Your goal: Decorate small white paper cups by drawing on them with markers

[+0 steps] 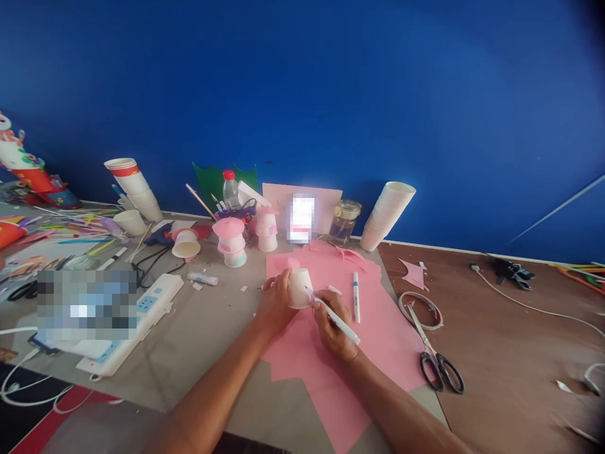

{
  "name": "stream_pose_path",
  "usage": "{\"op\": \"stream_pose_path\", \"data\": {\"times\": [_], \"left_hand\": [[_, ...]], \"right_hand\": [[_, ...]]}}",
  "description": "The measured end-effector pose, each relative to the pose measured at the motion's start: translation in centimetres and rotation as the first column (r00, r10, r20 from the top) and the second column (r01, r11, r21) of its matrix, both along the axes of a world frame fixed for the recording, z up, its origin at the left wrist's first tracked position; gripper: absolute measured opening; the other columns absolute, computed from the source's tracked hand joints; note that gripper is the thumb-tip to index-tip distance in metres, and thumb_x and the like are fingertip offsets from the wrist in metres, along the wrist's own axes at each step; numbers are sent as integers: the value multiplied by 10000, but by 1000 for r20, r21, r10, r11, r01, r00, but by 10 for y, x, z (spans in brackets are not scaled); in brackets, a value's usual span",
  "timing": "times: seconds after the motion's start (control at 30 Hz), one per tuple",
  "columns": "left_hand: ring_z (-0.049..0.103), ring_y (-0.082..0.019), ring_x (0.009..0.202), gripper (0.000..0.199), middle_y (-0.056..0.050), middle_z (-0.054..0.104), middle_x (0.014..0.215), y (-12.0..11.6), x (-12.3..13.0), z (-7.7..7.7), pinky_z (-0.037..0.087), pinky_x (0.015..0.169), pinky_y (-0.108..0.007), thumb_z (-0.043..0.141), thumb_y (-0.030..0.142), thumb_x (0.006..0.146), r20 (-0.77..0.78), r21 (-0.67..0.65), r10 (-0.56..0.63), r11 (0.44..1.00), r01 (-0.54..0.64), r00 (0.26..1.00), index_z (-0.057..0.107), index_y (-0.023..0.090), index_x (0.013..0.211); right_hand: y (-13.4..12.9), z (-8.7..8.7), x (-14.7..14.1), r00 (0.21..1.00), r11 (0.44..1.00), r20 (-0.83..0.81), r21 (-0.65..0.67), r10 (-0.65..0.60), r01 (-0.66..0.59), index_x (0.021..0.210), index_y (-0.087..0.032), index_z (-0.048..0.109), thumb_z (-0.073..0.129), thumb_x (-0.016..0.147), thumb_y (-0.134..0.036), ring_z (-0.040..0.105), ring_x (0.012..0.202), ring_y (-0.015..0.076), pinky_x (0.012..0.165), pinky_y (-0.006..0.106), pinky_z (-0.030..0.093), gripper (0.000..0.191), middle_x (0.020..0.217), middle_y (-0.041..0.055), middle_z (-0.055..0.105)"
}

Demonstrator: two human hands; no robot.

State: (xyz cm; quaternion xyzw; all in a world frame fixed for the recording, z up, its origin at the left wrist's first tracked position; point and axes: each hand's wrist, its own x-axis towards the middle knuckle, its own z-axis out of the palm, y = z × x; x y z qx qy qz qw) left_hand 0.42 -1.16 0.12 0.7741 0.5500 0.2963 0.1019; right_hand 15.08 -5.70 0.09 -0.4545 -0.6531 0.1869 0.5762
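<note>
My left hand (278, 299) is closed around the side of a white paper cup (299, 289), which is upside down above pink paper (302, 353). In my right hand (334, 328) is a white marker pen (341, 323), its tip at the cup's lower right side. Whether the tip touches the cup I cannot tell for certain. A second white marker with a teal band (356, 297) lies on the pink paper, just right of my hands. Behind the cup stand paper-cup pieces with pink paper parts (229, 239) (267, 228).
Scissors (432, 353) and a tape roll (421, 310) lie at the right. A leaning stack of paper cups (387, 214), a glass jar (345, 221) and a lit phone (301, 217) stand at the back. Leftward are a power strip (154, 306), cords and a glue gun (159, 234).
</note>
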Motion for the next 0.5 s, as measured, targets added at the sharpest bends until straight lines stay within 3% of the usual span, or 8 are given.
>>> {"op": "stream_pose_path", "data": {"times": [0.17,0.5], "left_hand": [[670,-234,906,609,-39,710,876,0,0,2,405,968,-411,615,253,742,22,-27,-23,999,23,999,322,178,1271],[673,-222,911,640,-34,722,871,1,-1,0,403,966,-411,607,207,727,4,-23,-24,999,24,1000,304,156,1289]], "right_hand": [[1,1,0,1000,1000,-2,6,5,-5,928,-193,551,462,911,-269,541,586,134,538,262,428,119,719,20,591],[1,2,0,1000,999,4,49,-8,8,924,-194,564,474,902,-255,558,614,142,573,273,459,111,744,27,614]]}}
